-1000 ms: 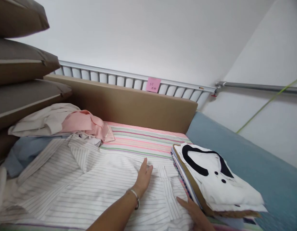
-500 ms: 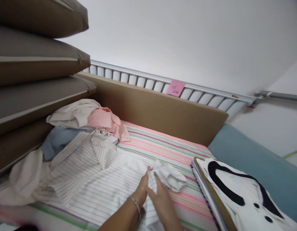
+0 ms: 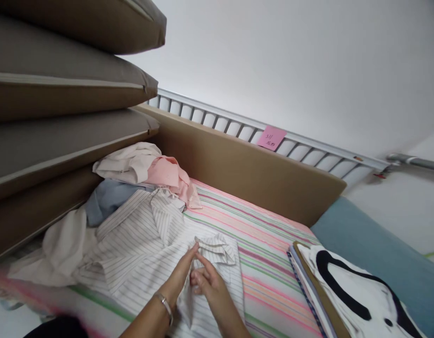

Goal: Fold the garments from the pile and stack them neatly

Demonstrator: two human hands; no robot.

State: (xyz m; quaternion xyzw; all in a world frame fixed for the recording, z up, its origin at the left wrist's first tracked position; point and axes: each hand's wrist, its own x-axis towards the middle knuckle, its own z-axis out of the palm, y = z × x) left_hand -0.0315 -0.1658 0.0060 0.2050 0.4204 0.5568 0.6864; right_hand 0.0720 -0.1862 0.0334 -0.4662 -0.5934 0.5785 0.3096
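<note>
A white shirt with thin dark stripes [image 3: 139, 263] lies spread on the bedding, its right part folded over. My left hand [image 3: 181, 270], a silver bracelet on its wrist, grips a bit of the shirt's sleeve, with loose cloth hanging below the palm. Close beside it, my right hand [image 3: 211, 284] has its fingers apart; the index finger reaches toward the left fingertips and the others are half bent. The sleeve's crumpled end [image 3: 220, 249] rests on the folded part, just beyond both hands. Cloth between the palms is partly hidden.
Crumpled cream [image 3: 127, 162], pink [image 3: 169, 173] and blue-grey [image 3: 109, 199] garments lie at the left. Thick brown cushions [image 3: 69, 136] are stacked beside them. A folded clothes pile [image 3: 361, 291] sits right, on striped bedding [image 3: 269, 272]. A brown board [image 3: 238, 164] stands behind.
Both hands have moved left, bringing the sleeve's end back over the shirt body. My right hand's fingers have loosened from the cloth. The camera view has shifted slightly.
</note>
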